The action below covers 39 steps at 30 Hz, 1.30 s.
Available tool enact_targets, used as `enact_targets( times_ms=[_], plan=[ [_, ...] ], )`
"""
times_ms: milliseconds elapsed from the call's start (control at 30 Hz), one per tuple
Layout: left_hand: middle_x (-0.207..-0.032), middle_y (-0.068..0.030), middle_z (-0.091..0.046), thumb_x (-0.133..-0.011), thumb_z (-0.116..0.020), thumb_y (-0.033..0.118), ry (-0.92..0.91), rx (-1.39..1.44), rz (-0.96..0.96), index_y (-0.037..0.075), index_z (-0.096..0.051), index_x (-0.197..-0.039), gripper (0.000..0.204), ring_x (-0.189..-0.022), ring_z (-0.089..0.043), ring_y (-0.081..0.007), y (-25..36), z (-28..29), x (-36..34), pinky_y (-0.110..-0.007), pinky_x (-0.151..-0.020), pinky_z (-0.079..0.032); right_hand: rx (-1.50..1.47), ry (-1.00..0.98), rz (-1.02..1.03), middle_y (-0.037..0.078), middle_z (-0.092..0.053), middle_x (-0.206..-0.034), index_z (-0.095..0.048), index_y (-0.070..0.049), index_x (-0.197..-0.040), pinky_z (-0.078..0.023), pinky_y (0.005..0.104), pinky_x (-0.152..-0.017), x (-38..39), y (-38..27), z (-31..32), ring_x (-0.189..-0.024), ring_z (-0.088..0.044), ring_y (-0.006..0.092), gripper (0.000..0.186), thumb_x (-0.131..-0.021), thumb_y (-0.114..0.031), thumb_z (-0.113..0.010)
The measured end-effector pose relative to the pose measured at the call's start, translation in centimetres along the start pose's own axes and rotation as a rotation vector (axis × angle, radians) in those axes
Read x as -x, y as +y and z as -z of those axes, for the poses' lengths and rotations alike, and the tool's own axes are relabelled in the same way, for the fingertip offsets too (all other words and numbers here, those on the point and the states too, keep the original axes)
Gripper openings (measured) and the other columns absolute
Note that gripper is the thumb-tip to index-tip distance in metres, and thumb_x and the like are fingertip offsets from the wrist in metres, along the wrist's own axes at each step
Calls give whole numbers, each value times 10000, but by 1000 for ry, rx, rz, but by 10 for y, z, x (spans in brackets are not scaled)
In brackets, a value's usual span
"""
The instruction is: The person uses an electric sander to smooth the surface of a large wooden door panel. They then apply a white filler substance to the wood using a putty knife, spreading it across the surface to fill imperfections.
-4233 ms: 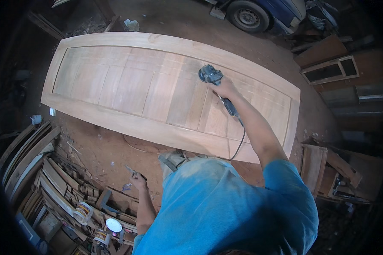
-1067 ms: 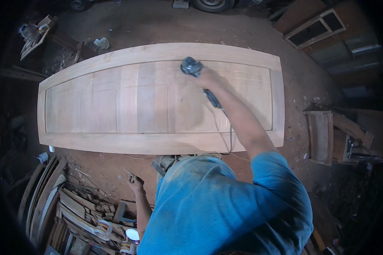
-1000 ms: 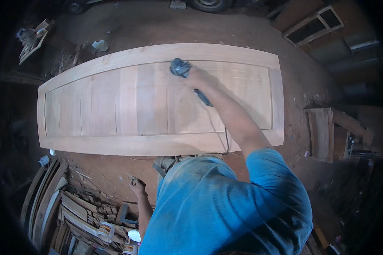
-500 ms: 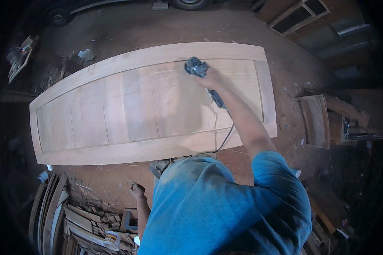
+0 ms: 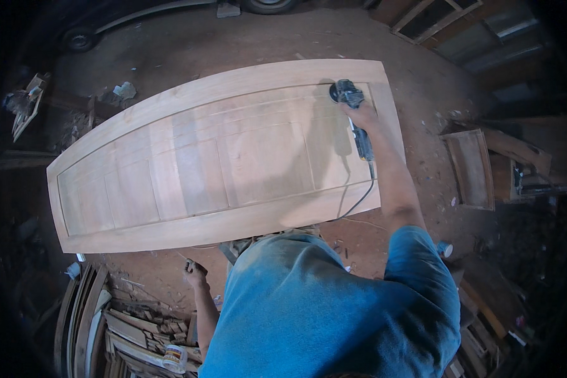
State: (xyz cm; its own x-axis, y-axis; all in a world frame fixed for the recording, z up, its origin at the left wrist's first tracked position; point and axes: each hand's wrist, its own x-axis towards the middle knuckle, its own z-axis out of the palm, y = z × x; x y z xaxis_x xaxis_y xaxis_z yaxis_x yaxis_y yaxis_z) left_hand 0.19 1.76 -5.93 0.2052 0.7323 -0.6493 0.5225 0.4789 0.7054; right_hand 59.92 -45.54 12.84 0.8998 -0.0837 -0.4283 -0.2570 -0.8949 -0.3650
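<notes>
My right hand [image 5: 361, 117] grips a dark, dusty power sander [image 5: 345, 92]; its disc end is on the far right part of a pale wooden panelled door [image 5: 201, 70], close to the inside of the frame. A cord [image 5: 359, 203] runs from the sander down over the door's near edge. My left hand [image 5: 194, 273] hangs below the door's near edge, beside my body, with fingers closed round something small and thin that I cannot make out.
Stacked wood offcuts [image 5: 132, 324] and a plastic tub [image 5: 175, 358] lie at lower left. Wooden cabinet pieces [image 5: 466, 167] stand at right, framed panels [image 5: 435, 19] at upper right. A vehicle's wheel [image 5: 79, 39] shows at upper left.
My right hand has moved the sander rightward from around the middle-right of the door to near its right end. The view has shifted, so the door appears more tilted.
</notes>
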Motion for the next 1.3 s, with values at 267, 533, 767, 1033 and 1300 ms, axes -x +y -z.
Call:
enact_targets(
  times_ms=[267, 533, 767, 1033, 1300],
  plan=[
    [-784, -58, -556, -940, -565, 24, 76, 36, 66, 102, -396, -1275, 383, -566, -530, -128, -42, 25, 5, -272, -465, -441, -82, 235, 37, 257, -692, -1165, -694, -25, -1199, -478, 422, -992, -36, 60, -7, -1183, -635, 367, 693, -794, -587, -695],
    [-713, -67, -568, -936, -575, 42, 137, 106, 248, 84, -370, -1287, 409, -496, -527, -147, -62, 23, 33, -286, -436, -428, 74, 143, 23, 263, -707, -1099, -698, 47, -1109, -512, 424, -944, 11, -57, -74, -1082, -683, 372, 723, -768, -591, -706],
    [-723, -71, -586, -946, -574, 74, 226, 199, 203, 71, -395, -1297, 393, -530, -532, -147, -75, 38, 17, -298, -467, -427, 78, -114, 366, 222, -724, -1066, -678, -14, -1180, -518, 416, -926, 11, -165, -183, -1046, -694, 345, 649, -783, -526, -722],
    [-741, -60, -585, -925, -570, 25, 272, 163, 197, 35, -409, -1292, 401, -557, -534, -129, -99, 92, -2, -285, -487, -431, 69, -276, 647, 236, -710, -1106, -657, -28, -1219, -512, 414, -954, 80, -349, -281, -1091, -671, 367, 665, -765, -505, -752],
    [-966, -111, -603, -976, -545, 98, 324, 152, 44, -14, -439, -1330, 386, -816, -584, -156, -89, 127, -22, -293, -708, -483, 63, -305, 651, 246, -720, -1056, -676, 32, -1155, -522, 420, -917, 120, -431, -319, -1048, -687, 371, 717, -759, -562, -747]
  ],
)
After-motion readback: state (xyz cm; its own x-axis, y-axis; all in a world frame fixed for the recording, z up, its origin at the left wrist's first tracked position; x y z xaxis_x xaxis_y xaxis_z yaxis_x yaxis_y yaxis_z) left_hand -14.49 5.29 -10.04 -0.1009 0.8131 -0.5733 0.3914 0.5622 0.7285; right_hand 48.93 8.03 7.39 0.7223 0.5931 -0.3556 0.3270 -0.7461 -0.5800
